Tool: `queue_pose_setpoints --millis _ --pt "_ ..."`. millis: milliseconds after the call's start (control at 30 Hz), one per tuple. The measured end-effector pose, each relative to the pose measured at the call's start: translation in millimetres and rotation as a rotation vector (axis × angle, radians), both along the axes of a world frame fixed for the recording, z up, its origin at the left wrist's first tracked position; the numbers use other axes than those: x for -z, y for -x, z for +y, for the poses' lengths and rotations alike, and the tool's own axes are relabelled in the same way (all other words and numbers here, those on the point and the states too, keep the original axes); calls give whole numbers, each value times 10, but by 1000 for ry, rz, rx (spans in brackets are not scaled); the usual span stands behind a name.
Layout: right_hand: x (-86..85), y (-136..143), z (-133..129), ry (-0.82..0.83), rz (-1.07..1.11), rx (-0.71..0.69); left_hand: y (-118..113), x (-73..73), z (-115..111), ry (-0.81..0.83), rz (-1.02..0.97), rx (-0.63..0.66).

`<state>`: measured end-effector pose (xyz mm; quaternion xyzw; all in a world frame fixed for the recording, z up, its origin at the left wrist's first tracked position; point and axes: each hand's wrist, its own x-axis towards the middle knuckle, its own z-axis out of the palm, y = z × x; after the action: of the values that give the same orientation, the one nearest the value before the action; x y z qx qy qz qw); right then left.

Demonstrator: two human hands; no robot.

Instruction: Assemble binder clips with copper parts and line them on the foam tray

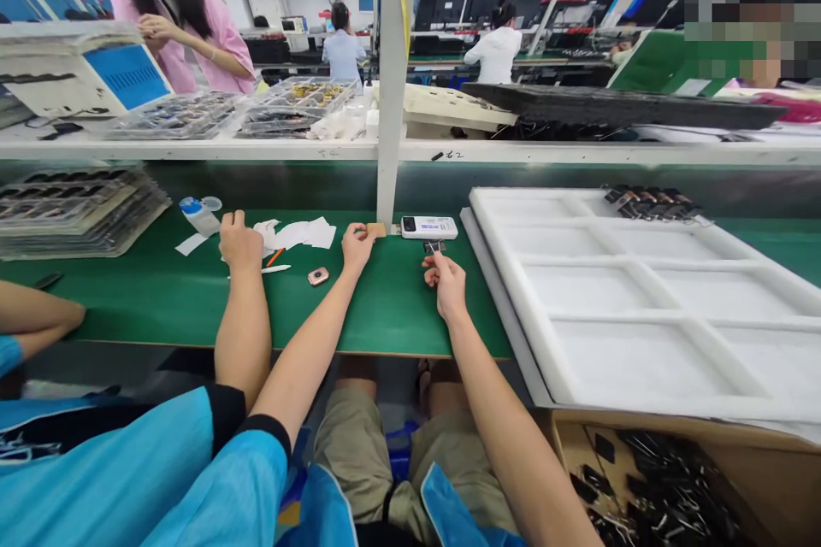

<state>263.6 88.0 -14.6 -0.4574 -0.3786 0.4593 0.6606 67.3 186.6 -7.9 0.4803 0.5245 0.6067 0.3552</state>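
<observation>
My left hand [357, 248] pinches a small flat tan piece [376, 230] between thumb and fingers, just above the green mat. A black binder clip [434, 247] with metal handles is in the fingertips of my right hand [445, 280]. Right behind that clip lies a white rectangular device [429, 228] with a dark window at one end. A rose-gold smartwatch body [318, 276] rests on the mat, left of my left forearm. White paper pieces [306, 234] lie between my left hand and a co-worker's hand [240, 241].
On the right, a white foam tray [564, 333] with compartments carries a row of clipped parts [654, 203]. Below it, a cardboard box [568, 444] holds many black binder clips. Left are an orange stick [275, 257], a white pen [275, 268], a small bottle [198, 215] and stacked trays [77, 214].
</observation>
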Motion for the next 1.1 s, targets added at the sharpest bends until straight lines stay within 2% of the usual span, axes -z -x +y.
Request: queue_pose_setpoints --millis 200,367,567,800,967,1100 --pt "-4 -3 5 30 -77 -4 -160 -3 25 -86 159 -38" --pt "-9 1 6 39 -87 2 -365 -34 -5 -216 508 -147" --pt "-14 3 6 51 -79 -2 -434 -13 77 -108 700 -231" --pt "-17 0 0 40 -96 6 -378 15 83 0 704 -270" --pt "-28 6 -29 -7 -30 40 -234 -31 -156 -94 628 -260" --pt "-28 19 -42 1 13 13 123 -50 -558 -103 723 -289"
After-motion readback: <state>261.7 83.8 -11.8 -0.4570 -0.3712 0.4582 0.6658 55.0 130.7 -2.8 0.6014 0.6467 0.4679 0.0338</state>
